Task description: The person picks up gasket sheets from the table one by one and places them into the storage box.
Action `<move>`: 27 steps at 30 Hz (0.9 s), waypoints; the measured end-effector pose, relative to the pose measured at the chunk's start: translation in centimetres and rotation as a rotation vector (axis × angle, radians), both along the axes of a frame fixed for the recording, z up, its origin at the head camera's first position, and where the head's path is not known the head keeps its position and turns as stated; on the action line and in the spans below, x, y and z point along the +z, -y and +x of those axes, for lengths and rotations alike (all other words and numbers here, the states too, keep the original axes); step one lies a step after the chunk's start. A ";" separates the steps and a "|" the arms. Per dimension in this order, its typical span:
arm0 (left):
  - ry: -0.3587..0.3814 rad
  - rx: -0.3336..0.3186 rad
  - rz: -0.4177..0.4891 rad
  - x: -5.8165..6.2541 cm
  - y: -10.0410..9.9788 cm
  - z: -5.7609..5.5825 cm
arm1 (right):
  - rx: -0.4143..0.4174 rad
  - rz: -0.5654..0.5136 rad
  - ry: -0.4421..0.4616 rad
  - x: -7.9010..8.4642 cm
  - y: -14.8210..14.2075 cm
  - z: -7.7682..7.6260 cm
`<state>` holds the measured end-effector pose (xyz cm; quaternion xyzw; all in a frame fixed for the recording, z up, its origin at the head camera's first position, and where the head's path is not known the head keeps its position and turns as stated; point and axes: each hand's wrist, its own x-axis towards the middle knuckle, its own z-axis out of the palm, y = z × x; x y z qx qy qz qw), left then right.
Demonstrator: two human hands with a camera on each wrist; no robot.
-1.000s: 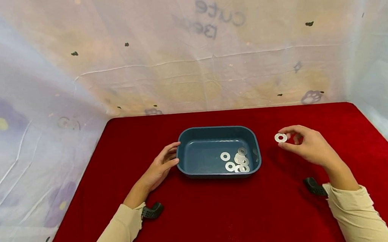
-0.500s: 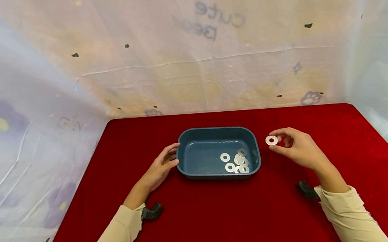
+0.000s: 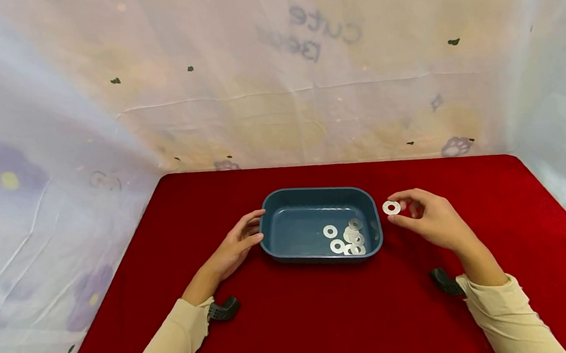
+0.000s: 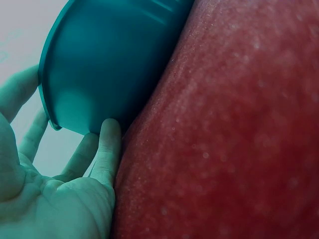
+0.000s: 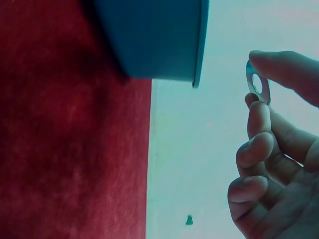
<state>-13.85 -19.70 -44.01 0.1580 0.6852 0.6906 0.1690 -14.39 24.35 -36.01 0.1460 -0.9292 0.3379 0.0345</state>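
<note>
A dark blue rectangular bin (image 3: 295, 234) sits on the red cloth in the head view. Several flat metal washers (image 3: 349, 236) lie at its right end, some overlapping; a separate washer (image 3: 325, 232) lies a little left of them. My left hand (image 3: 231, 250) touches the bin's left end, its fingers (image 4: 109, 144) extended against the outer wall. Just right of the bin, my right hand (image 3: 433, 220) pinches one washer (image 3: 386, 209) by its edges between thumb and fingertips. That washer (image 5: 265, 94) stands apart from the bin wall in the right wrist view.
Red cloth (image 3: 294, 319) covers the table. Behind it hangs a pale printed curtain (image 3: 238, 113), with more curtain on both sides. A dark wrist mount (image 3: 223, 309) is on the left wrist, and another dark mount (image 3: 445, 282) is on the right.
My right hand has moved left with the washer, closer to the bin's right end. The left hand stays at the bin's left end. Washers inside the bin keep their places.
</note>
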 end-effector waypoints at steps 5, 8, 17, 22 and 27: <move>-0.013 0.011 -0.007 0.1 0.3 -0.2 | 0.038 -0.005 0.000 0.4 1.5 -0.5; -0.013 0.014 -0.002 -0.1 0.3 -0.2 | 0.064 -0.006 0.002 0.4 2.2 -0.9; -0.012 0.014 0.006 -0.1 0.1 -0.1 | 0.089 0.008 0.013 0.4 3.5 -1.1; -0.020 0.004 0.012 0.0 0.1 -0.2 | 0.125 0.017 0.034 0.1 4.1 -1.3; -0.019 0.008 0.007 0.1 0.2 -0.3 | 0.171 0.055 0.046 -0.3 4.3 -1.6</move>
